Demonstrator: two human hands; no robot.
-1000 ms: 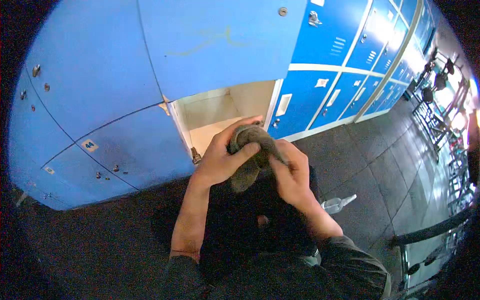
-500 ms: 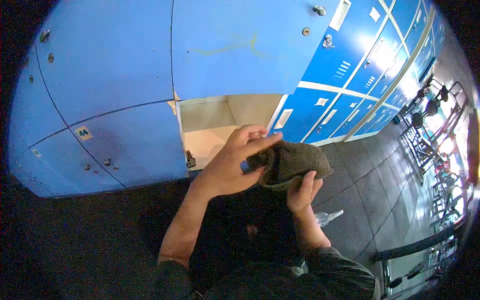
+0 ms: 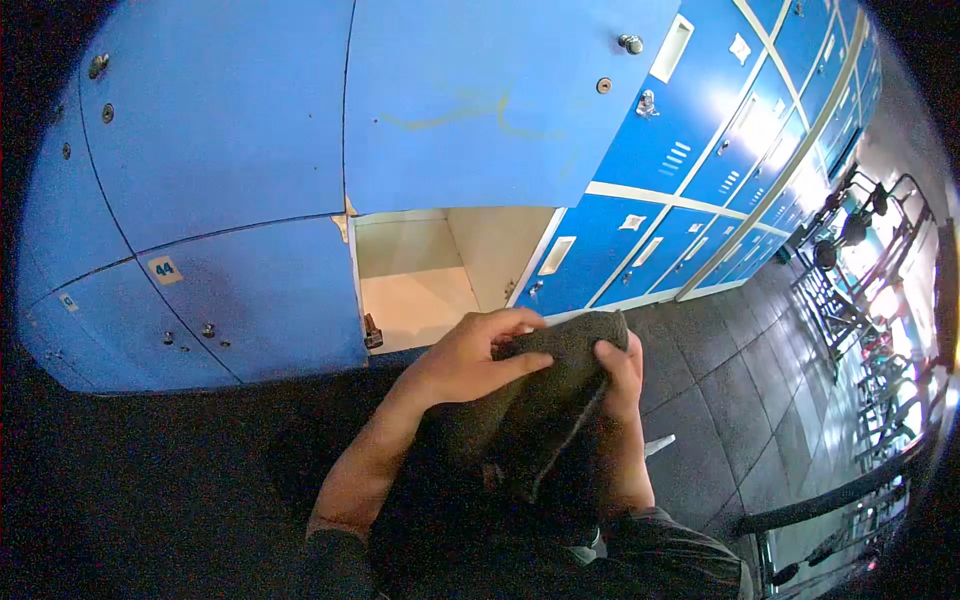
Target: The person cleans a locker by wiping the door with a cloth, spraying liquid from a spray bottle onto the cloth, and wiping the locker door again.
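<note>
A dark grey-brown cloth (image 3: pixel 575 345), likely a small towel, hangs between my hands with its lower part falling into shadow. My left hand (image 3: pixel 475 350) pinches its upper left edge between thumb and fingers. At the upper right corner, my right hand (image 3: pixel 622 375) grips it with the thumb on top. Just beyond the hands is an open locker compartment (image 3: pixel 415 300) with a pale floor and a dark latch piece (image 3: pixel 373 330) at its front left.
Blue locker doors (image 3: pixel 230 290) surround the opening, and more lockers (image 3: pixel 600 240) run off to the right. A white tip (image 3: pixel 660 445) of some object shows on the tiled floor (image 3: pixel 720 400) beside my right forearm. Gym equipment (image 3: pixel 840 240) stands at far right.
The bundled cloth has opened out and now hangs down. Both hands have come lower, and my left fingers have closed onto its edge. The view has shifted slightly.
</note>
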